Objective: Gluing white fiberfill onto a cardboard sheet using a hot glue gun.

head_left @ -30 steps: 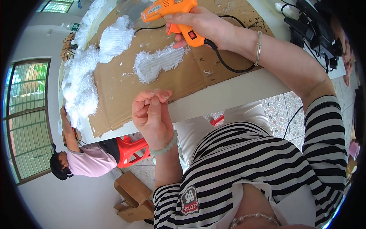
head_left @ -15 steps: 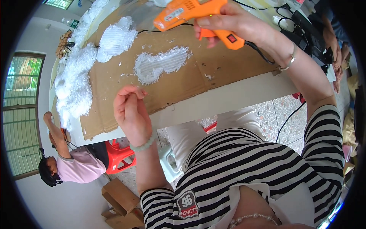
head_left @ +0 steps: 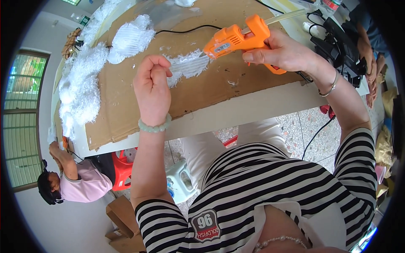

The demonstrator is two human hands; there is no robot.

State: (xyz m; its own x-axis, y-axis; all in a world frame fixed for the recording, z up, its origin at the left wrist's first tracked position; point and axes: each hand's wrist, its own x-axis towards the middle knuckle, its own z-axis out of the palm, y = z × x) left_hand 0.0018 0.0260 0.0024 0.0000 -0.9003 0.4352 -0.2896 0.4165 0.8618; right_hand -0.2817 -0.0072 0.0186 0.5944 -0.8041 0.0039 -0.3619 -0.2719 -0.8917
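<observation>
Orange glue gun (head_left: 236, 39) nozzle meets white fluffy strip (head_left: 187, 67).

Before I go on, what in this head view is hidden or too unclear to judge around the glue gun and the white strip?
- Glue gun nozzle tip: head view, too small to tell whether it touches the white fringed strip.
- Strip's left end: hidden behind the left hand; its pinch cannot be confirmed.
- Gun's trigger and grip: covered by the right hand.
- Black cord: cut off at the top rim.

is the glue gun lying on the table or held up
Held up: the right hand grips the orange glue gun above the cardboard, nozzle toward the white strip.
</observation>
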